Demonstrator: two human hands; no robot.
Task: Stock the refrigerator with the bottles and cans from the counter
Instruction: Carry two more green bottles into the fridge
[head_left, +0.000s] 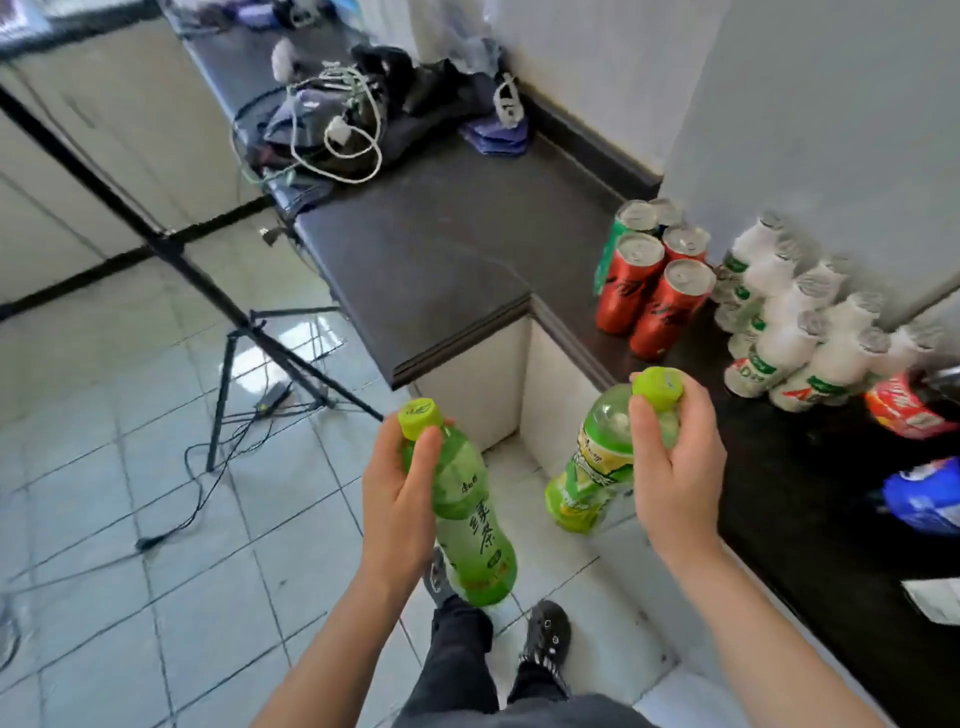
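My left hand (402, 493) grips a green tea bottle (472, 525) by its neck, just under the green cap. My right hand (675, 467) grips a second green bottle with a yellow-green label (587, 467) near its cap. Both bottles hang over the tiled floor, clear of the dark counter (457, 244). On the counter at the right stand several red cans (660, 291) and a green can (621, 228). Beside them is a cluster of small white bottles (795, 332). A red-labelled bottle (904, 410) and a blue-labelled bottle (924, 499) lie at the right edge.
A pile of cables, dark cloth and bags (353, 124) covers the far end of the counter. A black tripod (228, 312) with trailing cords stands on the tiled floor at the left. A grey-white wall (810, 119) rises behind the drinks. My feet (545, 634) are below.
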